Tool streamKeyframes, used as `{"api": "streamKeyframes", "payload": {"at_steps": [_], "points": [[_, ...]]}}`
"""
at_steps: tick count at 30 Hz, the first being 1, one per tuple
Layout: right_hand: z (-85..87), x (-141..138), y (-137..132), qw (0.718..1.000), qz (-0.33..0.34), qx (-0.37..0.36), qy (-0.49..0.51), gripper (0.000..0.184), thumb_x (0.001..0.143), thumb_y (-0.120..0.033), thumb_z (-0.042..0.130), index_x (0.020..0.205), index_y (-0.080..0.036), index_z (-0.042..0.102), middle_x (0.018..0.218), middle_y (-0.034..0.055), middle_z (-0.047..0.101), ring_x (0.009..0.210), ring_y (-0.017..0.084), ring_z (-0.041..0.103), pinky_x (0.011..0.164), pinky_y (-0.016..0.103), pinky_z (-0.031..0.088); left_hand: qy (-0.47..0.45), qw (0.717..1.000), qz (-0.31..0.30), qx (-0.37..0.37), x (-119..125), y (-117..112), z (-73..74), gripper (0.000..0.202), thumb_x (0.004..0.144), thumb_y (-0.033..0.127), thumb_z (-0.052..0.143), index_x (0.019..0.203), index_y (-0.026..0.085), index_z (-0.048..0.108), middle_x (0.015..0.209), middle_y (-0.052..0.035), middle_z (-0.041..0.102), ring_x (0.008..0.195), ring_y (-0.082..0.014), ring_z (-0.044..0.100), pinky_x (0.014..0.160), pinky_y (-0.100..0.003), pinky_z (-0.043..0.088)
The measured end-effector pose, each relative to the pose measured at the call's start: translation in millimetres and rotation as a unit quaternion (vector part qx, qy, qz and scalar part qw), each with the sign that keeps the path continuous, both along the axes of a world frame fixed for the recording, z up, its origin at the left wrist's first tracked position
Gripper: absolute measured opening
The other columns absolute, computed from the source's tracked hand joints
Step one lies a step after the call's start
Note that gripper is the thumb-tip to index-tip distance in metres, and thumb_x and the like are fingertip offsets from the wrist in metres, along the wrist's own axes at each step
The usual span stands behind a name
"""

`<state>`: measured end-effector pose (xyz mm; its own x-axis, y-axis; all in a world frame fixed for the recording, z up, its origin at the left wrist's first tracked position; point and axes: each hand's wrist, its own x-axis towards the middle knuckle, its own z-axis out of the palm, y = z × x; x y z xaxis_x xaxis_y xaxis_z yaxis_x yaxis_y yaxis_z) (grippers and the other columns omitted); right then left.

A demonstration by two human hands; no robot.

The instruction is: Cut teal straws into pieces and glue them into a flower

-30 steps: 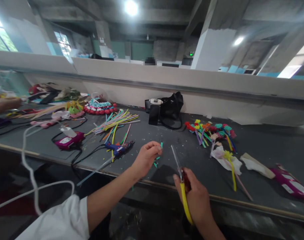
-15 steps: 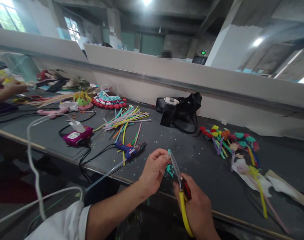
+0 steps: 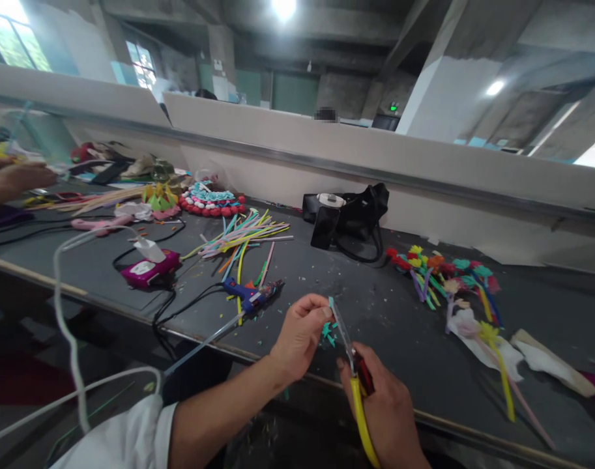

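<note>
My right hand [image 3: 382, 404] is wrapped round a pair of scissors [image 3: 356, 384] with yellow handles, its blades pointing up and away from me. Between the thumb and fingers of my left hand [image 3: 302, 332] a small teal piece [image 3: 331, 302] is pinched, mostly hidden by the fingertips. The blade tips lie right at this piece; whether they cut into it I cannot tell. Small teal clippings [image 3: 329, 334] are scattered on the dark table [image 3: 370, 293] just behind the blades.
Left of my hands lies a blue glue gun [image 3: 248, 294] with its cable. Behind it are loose coloured strips [image 3: 248, 234] and a magenta power socket [image 3: 150, 267]. A black bag [image 3: 360, 218] stands at the back; colourful flowers [image 3: 438, 267] lie right. Another person's hands [image 3: 16, 179] show far left.
Both hands keep nearly the same pose, with the scissors still at the teal piece. The camera view has tilted slightly, shifting the scene a little.
</note>
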<state>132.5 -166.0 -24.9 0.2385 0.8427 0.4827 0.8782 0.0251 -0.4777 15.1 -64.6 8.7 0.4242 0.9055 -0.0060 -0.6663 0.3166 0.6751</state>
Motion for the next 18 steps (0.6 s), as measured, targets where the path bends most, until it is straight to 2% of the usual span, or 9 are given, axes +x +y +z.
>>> {"api": "streamKeyframes", "payload": {"at_steps": [12, 18], "points": [[-2.9, 0.1, -2.4, 1.0, 0.018, 0.012, 0.002, 0.028, 0.09, -0.039, 0.047, 0.099, -0.021, 0.065, 0.074, -0.0003, 0.071, 0.06, 0.013, 0.067, 0.057, 0.019, 0.049, 0.002, 1.0, -0.002, 0.01, -2.2, -0.6, 2.6, 0.012, 0.062, 0.018, 0.076, 0.064, 0.016, 0.065, 0.065, 0.0021, 0.061, 0.065, -0.0099, 0.052, 0.067, -0.022, 0.04], [-8.7, -1.7, -3.8, 1.0, 0.029, 0.001, 0.007, 0.025, 0.092, -0.037, 0.045, 0.093, -0.021, 0.064, 0.067, -0.0019, 0.067, 0.052, 0.011, 0.062, 0.052, 0.018, 0.046, 0.009, 1.0, -0.004, 0.01, -3.4, -0.9, 2.0, 0.012, 0.063, 0.019, 0.076, 0.065, 0.016, 0.065, 0.066, 0.0018, 0.061, 0.067, -0.0102, 0.054, 0.07, -0.022, 0.04]]}}
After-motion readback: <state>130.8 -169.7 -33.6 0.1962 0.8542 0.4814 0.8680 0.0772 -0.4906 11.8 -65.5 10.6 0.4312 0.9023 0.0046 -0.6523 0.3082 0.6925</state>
